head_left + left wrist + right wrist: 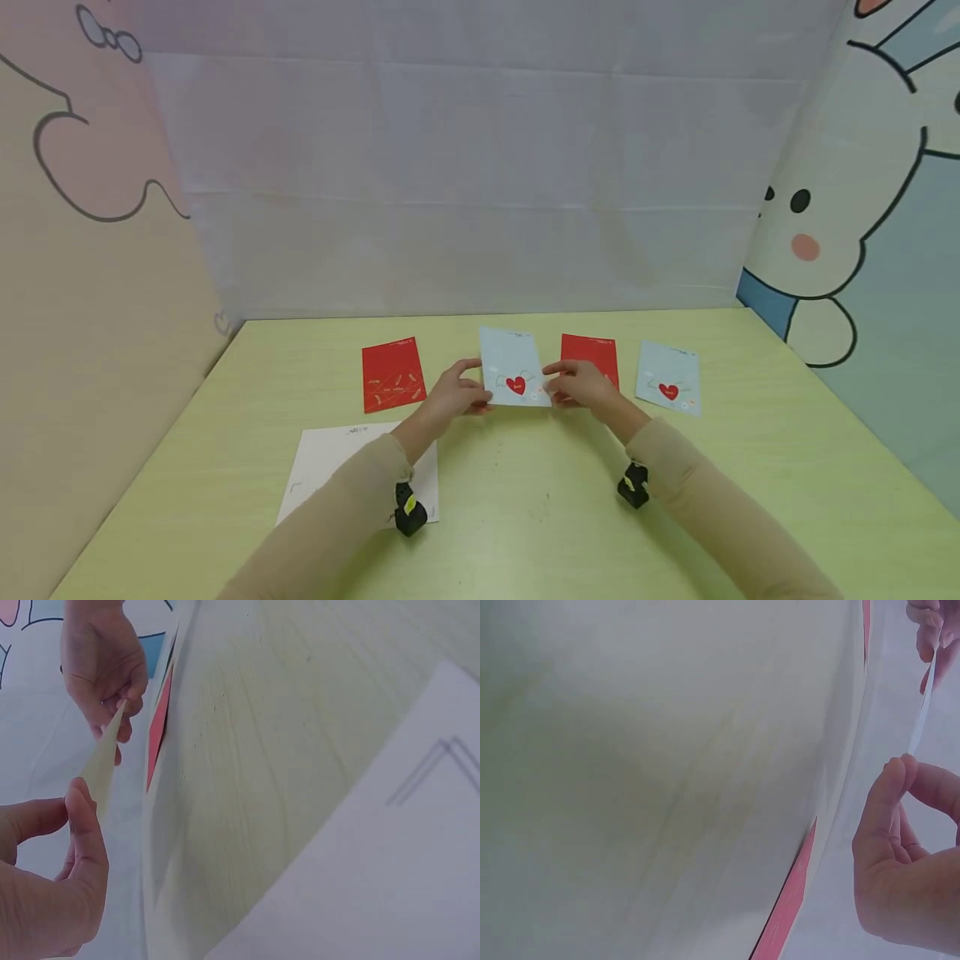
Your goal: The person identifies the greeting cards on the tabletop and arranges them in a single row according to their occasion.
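Both hands hold a pale blue card [510, 358] with a red heart printed near its bottom edge, raised over the far middle of the table. The left hand [455, 392] pinches its left edge between thumb and fingers. At the opposite edge, the right hand [582, 386] pinches the card the same way. In the left wrist view the card [103, 769] appears nearly edge-on, stretched between the two hands. A red card [592, 354] lies behind the right hand, partly hidden by it.
Left of the hands lies another red card [393, 375]. A second pale blue heart card [668, 379] lies at the right. Under the left forearm is a white sheet [330, 457] with corner marks. The pale yellow table [525, 517] meets a white cloth backdrop [480, 183].
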`<state>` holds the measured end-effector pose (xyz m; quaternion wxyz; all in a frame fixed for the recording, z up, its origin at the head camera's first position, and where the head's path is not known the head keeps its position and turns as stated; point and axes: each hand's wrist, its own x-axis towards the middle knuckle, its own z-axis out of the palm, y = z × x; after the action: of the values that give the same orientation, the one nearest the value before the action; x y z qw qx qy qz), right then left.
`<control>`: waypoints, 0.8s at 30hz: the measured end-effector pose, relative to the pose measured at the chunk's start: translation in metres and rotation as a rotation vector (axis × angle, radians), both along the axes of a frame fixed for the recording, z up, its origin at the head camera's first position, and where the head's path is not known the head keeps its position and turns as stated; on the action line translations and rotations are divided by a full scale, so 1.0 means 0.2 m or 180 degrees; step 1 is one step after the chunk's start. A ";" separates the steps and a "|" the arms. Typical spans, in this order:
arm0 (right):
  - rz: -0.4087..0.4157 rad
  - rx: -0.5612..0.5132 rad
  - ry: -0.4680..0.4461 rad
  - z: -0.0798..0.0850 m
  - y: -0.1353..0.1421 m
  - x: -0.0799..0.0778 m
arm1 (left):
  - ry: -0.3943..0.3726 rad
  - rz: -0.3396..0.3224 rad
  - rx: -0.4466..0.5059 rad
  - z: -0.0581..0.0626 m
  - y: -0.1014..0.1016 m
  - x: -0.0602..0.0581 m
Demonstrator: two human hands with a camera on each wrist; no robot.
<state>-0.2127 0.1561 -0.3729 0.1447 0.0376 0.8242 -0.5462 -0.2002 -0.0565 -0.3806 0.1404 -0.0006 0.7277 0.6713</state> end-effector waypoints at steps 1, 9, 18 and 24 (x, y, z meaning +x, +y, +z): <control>0.0013 0.0010 0.0002 0.00 0.00 0.01 | -0.0014 -0.0003 0.0007 0.00 -0.01 0.01; 0.0077 -0.0051 -0.0004 0.02 -0.01 0.06 | 0.0010 -0.0046 -0.0014 0.00 -0.07 0.06; 0.0095 -0.0228 0.0047 -0.02 -0.02 0.12 | 0.0055 0.0038 -0.0208 0.01 -0.12 0.13; 0.0225 -0.0383 0.0047 -0.02 -0.03 0.17 | 0.0137 -0.0019 -0.0304 -0.02 -0.16 0.15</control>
<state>-0.1778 0.1509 -0.3777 0.1598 -0.0043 0.7917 -0.5896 -0.1694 -0.0876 -0.3849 0.1266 0.0093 0.7618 0.6352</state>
